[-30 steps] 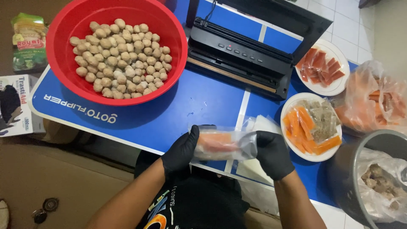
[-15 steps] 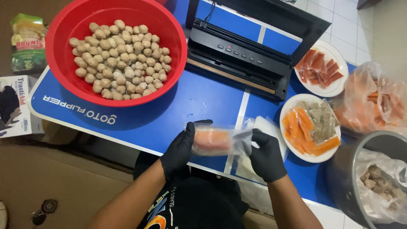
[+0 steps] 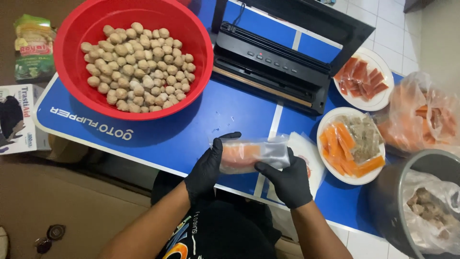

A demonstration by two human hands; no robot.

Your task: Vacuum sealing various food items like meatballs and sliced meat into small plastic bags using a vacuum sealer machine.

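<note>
Both gloved hands grasp clear pouch point(image 3: 251, 154) by ends, left hand point(image 3: 207, 168) on orange-filled end, right hand point(image 3: 286, 180) on emptier end. Pouch kept level above blue table point(image 3: 225, 112) edge, near black sealer machine point(image 3: 273, 67); contents probably fish strips. Red bowl point(image 3: 76, 96) of meatballs sits apart.

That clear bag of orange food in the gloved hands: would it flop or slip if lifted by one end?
Probably floppy: the clear bag is thin film, and the left hand and right hand support it at both ends. Possibly slippery, since the plastic looks glossy. The orange pieces inside would likely slide toward the lower end.
</note>
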